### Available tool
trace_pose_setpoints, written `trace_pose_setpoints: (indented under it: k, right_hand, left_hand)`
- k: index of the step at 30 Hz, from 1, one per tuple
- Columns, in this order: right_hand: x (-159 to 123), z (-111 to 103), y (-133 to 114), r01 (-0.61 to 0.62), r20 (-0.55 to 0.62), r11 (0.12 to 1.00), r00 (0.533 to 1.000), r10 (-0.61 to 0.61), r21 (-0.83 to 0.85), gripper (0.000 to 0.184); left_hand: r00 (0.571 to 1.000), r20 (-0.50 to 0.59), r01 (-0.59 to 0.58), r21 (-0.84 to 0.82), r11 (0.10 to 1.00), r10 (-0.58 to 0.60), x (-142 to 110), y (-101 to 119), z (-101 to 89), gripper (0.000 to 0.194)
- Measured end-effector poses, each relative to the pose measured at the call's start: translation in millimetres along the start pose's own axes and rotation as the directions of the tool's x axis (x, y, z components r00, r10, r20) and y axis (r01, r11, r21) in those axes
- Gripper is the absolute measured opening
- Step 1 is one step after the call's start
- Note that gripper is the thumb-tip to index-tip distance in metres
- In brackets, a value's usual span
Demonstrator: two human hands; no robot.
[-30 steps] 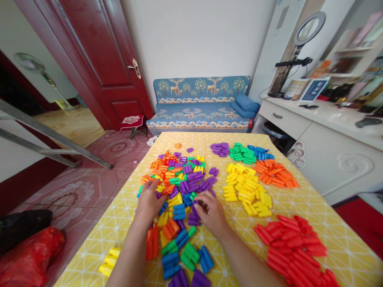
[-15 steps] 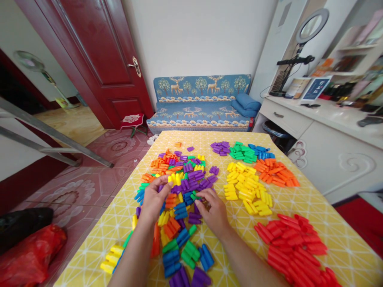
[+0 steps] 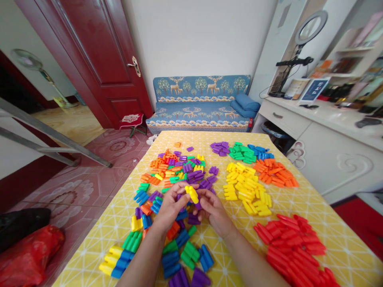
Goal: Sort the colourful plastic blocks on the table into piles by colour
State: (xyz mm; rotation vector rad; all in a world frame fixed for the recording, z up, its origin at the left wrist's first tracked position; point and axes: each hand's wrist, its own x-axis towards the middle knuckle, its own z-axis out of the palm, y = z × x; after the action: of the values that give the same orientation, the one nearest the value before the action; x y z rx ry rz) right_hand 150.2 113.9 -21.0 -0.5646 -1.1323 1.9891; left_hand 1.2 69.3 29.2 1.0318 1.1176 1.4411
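Observation:
Above a mixed heap of coloured plastic blocks (image 3: 176, 169) on the yellow tablecloth (image 3: 299, 203), my left hand (image 3: 172, 205) pinches a yellow block (image 3: 192, 193) at its fingertips. My right hand (image 3: 213, 209) is curled close beside it, fingers meeting the same yellow block and touching a purple block (image 3: 198, 205) beneath. Loose blocks of mixed colours (image 3: 167, 251) lie near my forearms.
Sorted piles lie to the right: yellow (image 3: 247, 189), orange (image 3: 277, 173), red (image 3: 295, 247), green (image 3: 241, 153), blue (image 3: 259, 151), purple (image 3: 220, 148). A blue sofa (image 3: 200, 103) stands beyond the table, a white cabinet (image 3: 329, 147) at right, a red door (image 3: 98, 59) at left.
My left hand lifted a yellow block out of the heap and moved right to meet my right hand. Several blocks near the left edge were pushed aside and now lie spread out.

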Motion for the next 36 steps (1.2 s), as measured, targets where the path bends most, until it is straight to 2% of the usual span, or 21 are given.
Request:
trace_pose_setpoints:
  k: [2, 7, 11, 13, 15, 17, 18, 19, 20, 22, 23, 25, 27, 30, 36]
  right_hand:
    - [0, 1, -1, 0.003, -0.034, 1.0, 0.999, -0.003, -0.002, 0.035]
    - [2, 3, 1, 0.085, -0.17, 0.988, 0.98, -0.107, -0.13, 0.035]
    - [2, 6, 4, 0.093, -0.163, 0.971, 0.978, -0.131, -0.222, 0.035]
    - [0, 7, 6, 0.086, -0.159, 0.967, 0.979, -0.126, -0.24, 0.035]
    - [-3, 8, 6, 0.061, -0.151, 0.966, 0.983, -0.102, -0.253, 0.034]
    - [-6, 10, 6, 0.062, -0.097, 0.946, 0.99, -0.097, -0.317, 0.03]
    - [-7, 11, 5, 0.094, -0.048, 0.919, 0.992, -0.121, -0.384, 0.027]
    - [-8, 13, 5, 0.149, 0.011, 0.875, 0.987, -0.162, -0.461, 0.025]
    - [-8, 14, 4, 0.212, 0.063, 0.821, 0.975, -0.212, -0.529, 0.023]
    - [-7, 16, 3, 0.288, 0.08, 0.746, 0.95, -0.303, -0.6, 0.022]
    - [-6, 17, 3, 0.291, 0.038, 0.749, 0.941, -0.335, -0.595, 0.022]
    - [-4, 16, 3, 0.272, -0.091, 0.79, 0.921, -0.38, -0.549, 0.027]
    - [-2, 13, 2, 0.277, -0.153, 0.797, 0.897, -0.415, -0.537, 0.034]
    - [-2, 9, -4, 0.28, -0.131, 0.763, 0.894, -0.429, -0.583, 0.033]
    - [0, 12, -13, 0.168, -0.18, 0.908, 0.951, -0.252, -0.383, 0.032]
  left_hand:
    - [1.0, 0.007, 0.001, 0.045, 0.999, -0.002, -1, 1, -2.0, 0.029]
    - [0.997, -0.073, 0.005, 0.081, 0.997, 0.001, -2, -2, -11.3, 0.037]
    - [0.995, -0.085, -0.02, 0.314, 0.949, 0.049, 2, -9, -15.6, 0.038]
    - [0.992, -0.118, -0.005, 0.351, 0.936, 0.05, 6, -12, -19.2, 0.037]
    - [0.958, -0.27, 0.0, 0.326, 0.945, 0.094, 9, -12, -24.9, 0.038]
    - [0.864, -0.47, -0.043, 0.282, 0.958, 0.178, 10, -9, -30.2, 0.042]
    - [0.823, -0.53, -0.07, 0.261, 0.963, 0.203, 10, -7, -31.4, 0.044]
    - [0.812, -0.544, -0.087, 0.243, 0.966, 0.21, 9, -5, -31.3, 0.046]
    - [0.832, -0.518, -0.087, 0.23, 0.969, 0.198, 8, -3, -29.7, 0.047]
    - [0.912, -0.385, -0.058, 0.22, 0.974, 0.141, 5, -1, -23.3, 0.046]
    - [0.944, -0.31, -0.042, 0.225, 0.973, 0.112, 4, -2, -19.5, 0.045]
    - [0.978, -0.19, -0.033, 0.253, 0.967, 0.083, 2, -5, -12.9, 0.042]
    - [0.989, -0.123, -0.043, 0.295, 0.954, 0.083, 2, -10, -9.8, 0.04]
    - [0.993, -0.078, -0.051, 0.348, 0.936, 0.083, 2, -15, -10.6, 0.041]
    - [0.996, -0.05, -0.047, 0.414, 0.909, 0.075, 1, -16, -11.3, 0.042]
